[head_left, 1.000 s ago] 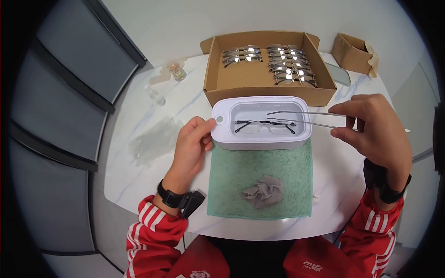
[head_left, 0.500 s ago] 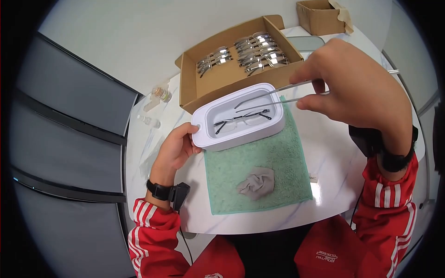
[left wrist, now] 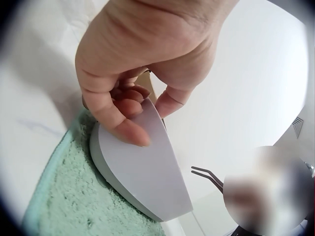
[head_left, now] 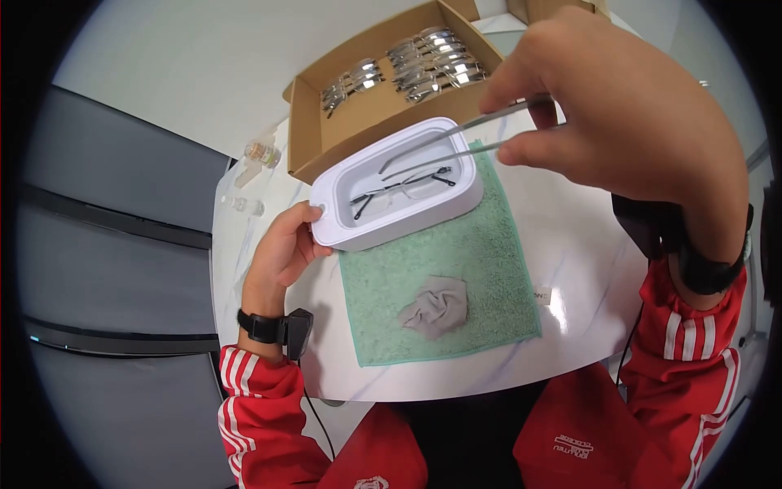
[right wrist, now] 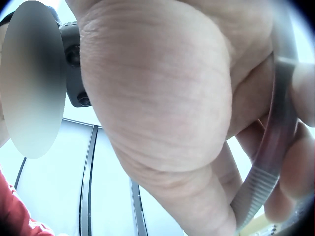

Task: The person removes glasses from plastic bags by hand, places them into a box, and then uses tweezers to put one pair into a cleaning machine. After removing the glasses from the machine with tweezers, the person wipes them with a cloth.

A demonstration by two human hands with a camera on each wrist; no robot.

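Observation:
A white oblong tub (head_left: 399,221) holds one pair of glasses (head_left: 419,190) with dark temples. My left hand (head_left: 281,247) grips the tub's left end, thumb on the rim; in the left wrist view that hand (left wrist: 142,54) pinches the tub's wall (left wrist: 147,167). My right hand (head_left: 619,114) holds metal tweezers (head_left: 444,160) between thumb and fingers. The tweezers' arms are spread, their tips over the tub above the glasses. In the right wrist view the hand (right wrist: 172,98) is close up, with the ridged tweezers (right wrist: 256,189) between its fingers.
Behind the tub stands a cardboard box (head_left: 309,134) with rows of glasses. A green towel (head_left: 497,277) bears a crumpled grey cloth (head_left: 440,308). Small bottles (head_left: 246,205) stand at the left, and a second cardboard box (head_left: 538,10) is at the back right.
The head view has turned and shifted, so the tub and box appear tilted and further left. The left hand keeps its grip; the right hand has moved closer to the camera, with the tweezers still held.

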